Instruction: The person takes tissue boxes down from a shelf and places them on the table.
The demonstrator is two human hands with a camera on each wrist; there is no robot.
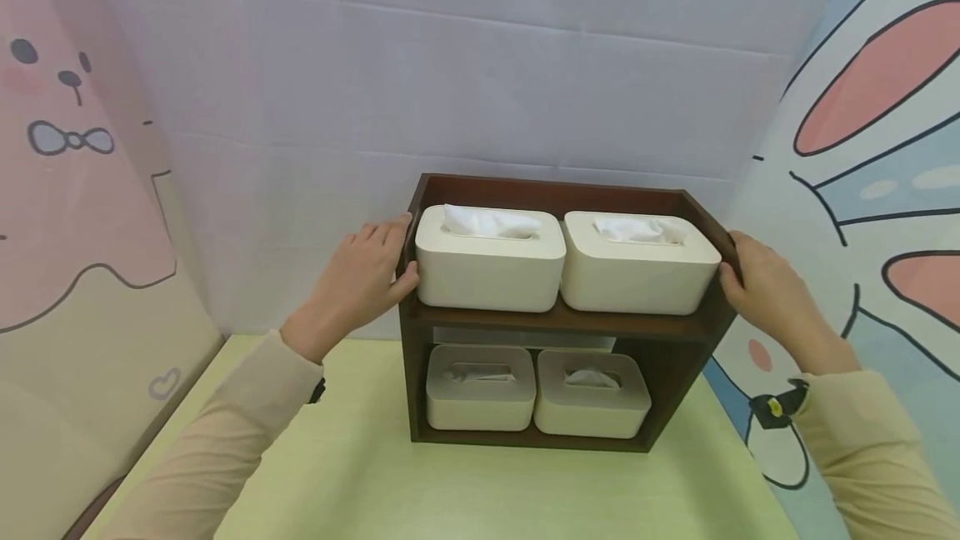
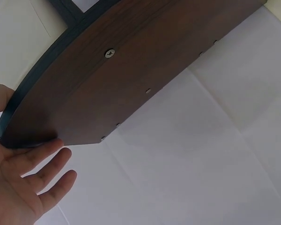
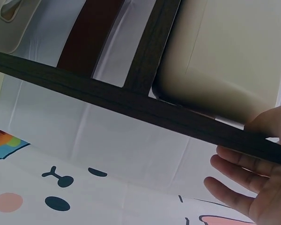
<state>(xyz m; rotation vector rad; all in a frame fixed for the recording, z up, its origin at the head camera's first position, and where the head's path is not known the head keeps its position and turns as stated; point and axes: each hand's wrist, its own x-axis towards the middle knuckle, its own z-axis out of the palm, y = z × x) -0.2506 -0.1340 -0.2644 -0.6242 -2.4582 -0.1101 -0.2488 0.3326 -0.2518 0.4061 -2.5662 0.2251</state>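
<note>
A dark brown two-tier wooden shelf [image 1: 558,322] stands on the pale green table. My left hand [image 1: 358,280] grips the upper part of its left side panel, thumb at the inner face. On the opposite side, my right hand [image 1: 780,300] holds the top of the right panel between thumb and fingers. Two white tissue boxes [image 1: 487,275] sit side by side on the upper tier. Two similar boxes [image 1: 480,404] stand on the lower tier, tissue showing in their slots. In the left wrist view, screw heads dot the brown side panel [image 2: 91,93].
The pale green table top [image 1: 465,494] spreads in front of the shelf and to its left. A white cloth backdrop [image 1: 480,90] hangs right behind. Cartoon-printed panels flank both sides, the right one [image 1: 900,215] close to my right hand.
</note>
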